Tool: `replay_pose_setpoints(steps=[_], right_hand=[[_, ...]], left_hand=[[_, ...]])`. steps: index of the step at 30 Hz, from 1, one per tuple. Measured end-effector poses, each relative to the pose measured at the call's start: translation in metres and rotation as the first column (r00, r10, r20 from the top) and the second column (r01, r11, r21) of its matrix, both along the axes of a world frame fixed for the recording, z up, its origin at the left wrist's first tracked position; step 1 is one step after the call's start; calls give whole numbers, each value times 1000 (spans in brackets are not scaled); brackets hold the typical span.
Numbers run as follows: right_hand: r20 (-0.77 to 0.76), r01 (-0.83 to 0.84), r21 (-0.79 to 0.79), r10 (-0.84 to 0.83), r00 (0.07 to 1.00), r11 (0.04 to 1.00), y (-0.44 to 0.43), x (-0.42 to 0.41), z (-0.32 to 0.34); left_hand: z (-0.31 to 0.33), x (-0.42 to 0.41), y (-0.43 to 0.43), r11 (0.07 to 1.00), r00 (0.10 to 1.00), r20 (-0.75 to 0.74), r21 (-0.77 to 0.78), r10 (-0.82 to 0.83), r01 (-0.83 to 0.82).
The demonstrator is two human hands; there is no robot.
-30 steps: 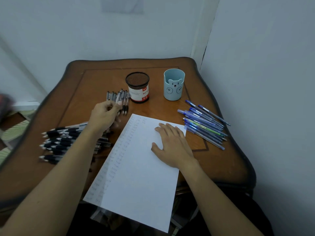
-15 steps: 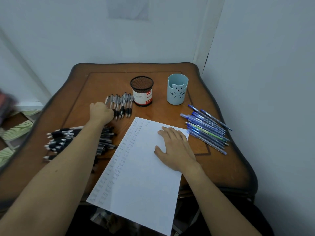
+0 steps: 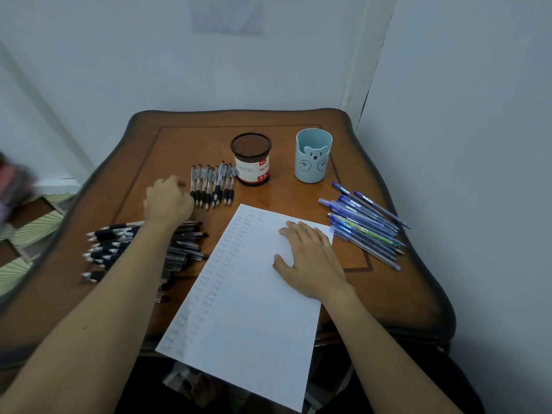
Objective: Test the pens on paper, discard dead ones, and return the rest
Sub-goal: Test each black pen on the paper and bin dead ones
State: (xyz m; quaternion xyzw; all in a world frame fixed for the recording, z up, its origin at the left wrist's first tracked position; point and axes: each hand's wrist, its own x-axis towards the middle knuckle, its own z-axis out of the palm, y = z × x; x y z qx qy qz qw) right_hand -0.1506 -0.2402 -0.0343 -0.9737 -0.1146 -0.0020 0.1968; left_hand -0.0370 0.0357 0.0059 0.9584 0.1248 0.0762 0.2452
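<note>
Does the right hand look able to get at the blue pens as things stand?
Likely yes: the right hand lies flat on the paper, and the blue pens lie in the open just to its right, with nothing between them.

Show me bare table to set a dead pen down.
Bare: the table strip behind mesh cup and bear cup; the back-left corner, left of the grey pens; the front right corner, right of the paper, nearer than the blue pens. Crowded: black pens at left, blue pens at right.
</note>
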Motion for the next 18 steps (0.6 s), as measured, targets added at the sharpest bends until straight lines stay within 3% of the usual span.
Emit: replay_pose_setpoints(steps=[9, 18], right_hand=[[14, -6, -4, 6, 1000, 1000, 0, -3, 2], [4, -7, -1, 7, 1000, 1000, 0, -1, 3]], left_hand=[[0, -32, 16, 966, 947, -308, 207, -89, 157], [3, -44, 16, 922, 900, -346, 180, -266, 342]])
